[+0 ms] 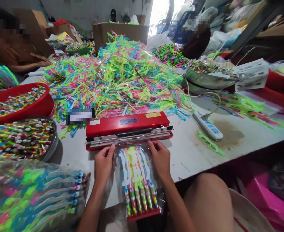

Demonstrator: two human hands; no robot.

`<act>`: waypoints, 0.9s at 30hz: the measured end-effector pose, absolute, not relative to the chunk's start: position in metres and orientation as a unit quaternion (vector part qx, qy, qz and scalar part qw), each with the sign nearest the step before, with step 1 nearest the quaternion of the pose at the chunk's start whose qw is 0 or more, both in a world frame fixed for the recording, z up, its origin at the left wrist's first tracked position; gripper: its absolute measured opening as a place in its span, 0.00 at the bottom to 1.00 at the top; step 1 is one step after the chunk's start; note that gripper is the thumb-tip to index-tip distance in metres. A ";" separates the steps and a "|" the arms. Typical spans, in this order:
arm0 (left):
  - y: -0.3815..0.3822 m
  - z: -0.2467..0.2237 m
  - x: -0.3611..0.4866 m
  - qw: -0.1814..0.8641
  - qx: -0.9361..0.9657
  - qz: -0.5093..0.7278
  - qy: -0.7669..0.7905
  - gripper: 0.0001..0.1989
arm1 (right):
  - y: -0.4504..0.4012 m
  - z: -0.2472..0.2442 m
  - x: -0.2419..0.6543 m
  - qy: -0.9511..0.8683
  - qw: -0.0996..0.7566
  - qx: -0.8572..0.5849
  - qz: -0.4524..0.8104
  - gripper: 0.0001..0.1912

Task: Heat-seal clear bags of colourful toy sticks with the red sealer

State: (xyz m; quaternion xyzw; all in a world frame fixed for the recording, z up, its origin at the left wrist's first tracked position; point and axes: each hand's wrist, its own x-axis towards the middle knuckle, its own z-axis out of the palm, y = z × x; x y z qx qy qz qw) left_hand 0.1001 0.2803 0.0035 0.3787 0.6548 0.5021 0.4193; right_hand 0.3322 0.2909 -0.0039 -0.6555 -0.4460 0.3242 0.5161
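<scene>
A clear plastic bag holds several colourful plastic toy sticks with bright strips and striped lower ends. My left hand pinches the bag's top left corner, while the top right corner is pinched by my right hand. The bag's upper edge lies at the front of a red heat sealer, along its sealing bar. The sealer's arm looks raised a little above the bar. The bag's lower end hangs over the table's front edge.
A big heap of coloured plastic strips covers the table's middle. At left stand a red basin and a metal bowl of small parts, with filled bags in front. A power strip lies right. Other people sit across the table.
</scene>
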 end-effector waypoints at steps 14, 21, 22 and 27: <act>0.274 -0.004 0.105 0.399 0.387 0.545 0.627 0.24 | 0.449 0.115 0.389 -0.812 0.028 -0.498 0.302 0.31; 0.275 -0.005 0.104 0.386 0.407 0.541 0.627 0.23 | 0.456 0.114 0.375 -0.733 0.065 -0.548 0.398 0.34; 0.275 -0.005 0.104 0.384 0.407 0.541 0.628 0.23 | 0.455 0.115 0.374 -0.722 0.057 -0.555 0.409 0.35; 0.274 -0.007 0.104 0.385 0.406 0.539 0.629 0.23 | 0.451 0.120 0.365 -0.701 -0.025 -0.575 0.422 0.41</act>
